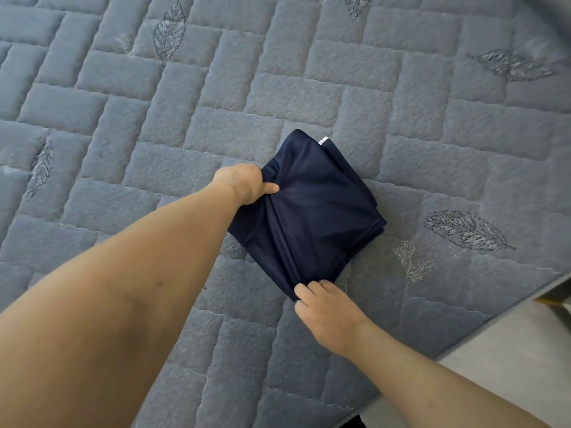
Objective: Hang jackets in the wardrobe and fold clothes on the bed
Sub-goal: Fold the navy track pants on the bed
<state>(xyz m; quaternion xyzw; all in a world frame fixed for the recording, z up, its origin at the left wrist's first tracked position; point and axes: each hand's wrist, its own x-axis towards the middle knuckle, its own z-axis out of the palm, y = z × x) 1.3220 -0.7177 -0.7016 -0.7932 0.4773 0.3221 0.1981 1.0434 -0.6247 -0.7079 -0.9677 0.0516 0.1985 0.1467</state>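
A dark navy garment (312, 205) lies folded into a small square on the grey quilted bed (154, 125). A white label shows at its far corner. My left hand (247, 183) grips the garment's left corner, thumb on top and fingers tucked under the cloth. My right hand (324, 307) pinches the near corner with its fingertips. The fabric is bunched into creases between the two hands.
The bedcover has a brick-like quilt pattern with stitched leaves. The bed's edge (482, 322) runs diagonally at the lower right, with pale floor (509, 366) beyond it.
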